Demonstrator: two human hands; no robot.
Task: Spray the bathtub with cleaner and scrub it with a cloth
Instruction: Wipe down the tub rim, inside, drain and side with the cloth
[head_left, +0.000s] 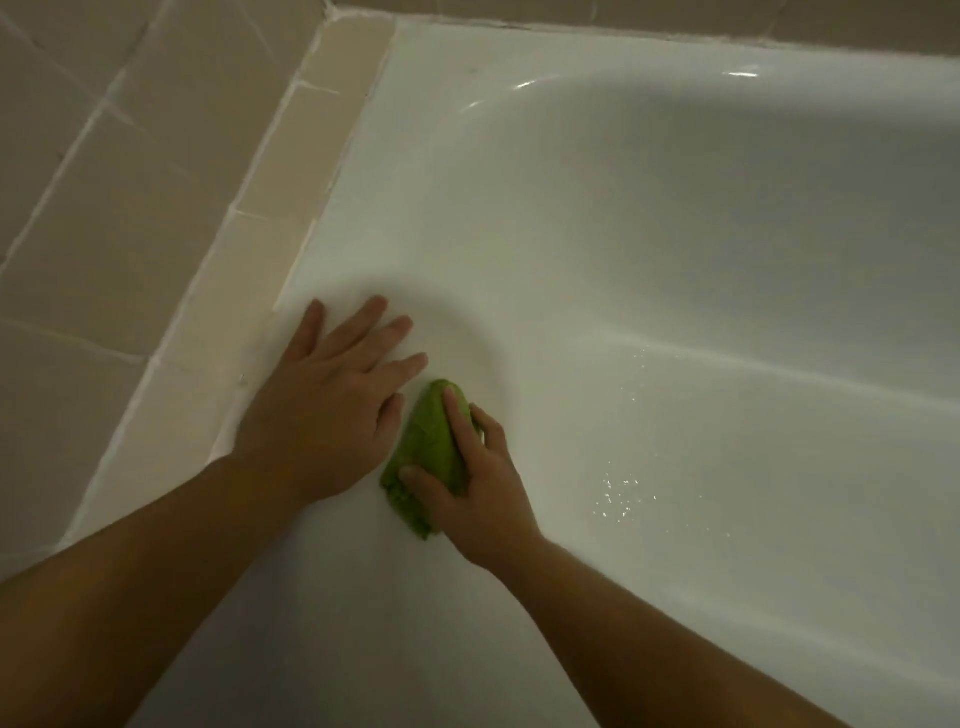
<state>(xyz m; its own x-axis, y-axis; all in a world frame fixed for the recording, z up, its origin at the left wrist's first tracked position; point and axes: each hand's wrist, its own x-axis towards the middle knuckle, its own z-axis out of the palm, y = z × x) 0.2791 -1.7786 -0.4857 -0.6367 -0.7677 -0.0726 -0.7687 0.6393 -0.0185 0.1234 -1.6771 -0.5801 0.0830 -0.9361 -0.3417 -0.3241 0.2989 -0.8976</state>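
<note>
The right hand (480, 486) holds a bunched green cloth (431, 457). Its thumb and fingers curl over the top of the cloth and pinch it, and they push it down flat on the white bathtub (675, 260). The cloth is a small soft wad. One end pokes out past the fingertips and the other end sticks out under the wrist.

The left hand (332, 400) lies just beside the cloth, almost touching it. Its fingers are straight and spread wide, and the palm rests on the tub's broad flat rim. It holds nothing. It looks like the person leans on this hand to keep steady.

Both hands are at the near left end of the tub, close to where the rim meets the tan tiles (104, 182) of the wall. A line of white grout runs along that edge.

Out to the right, tiny wet drops (623, 493) shine on the sloping side of the tub. That looks like cleaner or water, so the spraying part seems to be done here. No spray bottle can be seen.

So the step now is the scrubbing. The cloth sits on the rim, and most of the tub is not under it yet.

Next, the right hand probably needs to slide the cloth to the right and down the slope, toward the wet drops. It should press firmly and rub back and forth. The tub is smooth and wet, so the cloth may slip, and the left hand should stay planted.
</note>
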